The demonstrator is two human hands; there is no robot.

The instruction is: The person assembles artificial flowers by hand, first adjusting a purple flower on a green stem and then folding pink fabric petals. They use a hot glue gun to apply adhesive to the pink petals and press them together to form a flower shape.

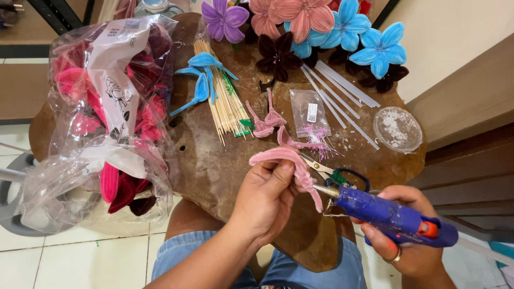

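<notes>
My left hand (266, 199) pinches a pink fuzzy pipe-cleaner petal (292, 163), bent into a loop, above the front of the wooden table (214, 171). My right hand (404, 238) grips a blue hot glue gun (385, 214), whose metal nozzle touches the petal's lower end. Just behind the nozzle lie scissors (334, 174) with blue and green handles. More pink petals (267, 120) lie in the table's middle, and blue petals (202, 80) rest farther left.
Clear plastic bags (107, 112) of pink and dark red pipe cleaners fill the table's left. Bamboo skewers (225, 101), clear glue sticks (340, 99), a small stamen packet (310, 115) and a round clear lid (397, 129) lie about. Finished flowers (316, 27) crowd the far edge.
</notes>
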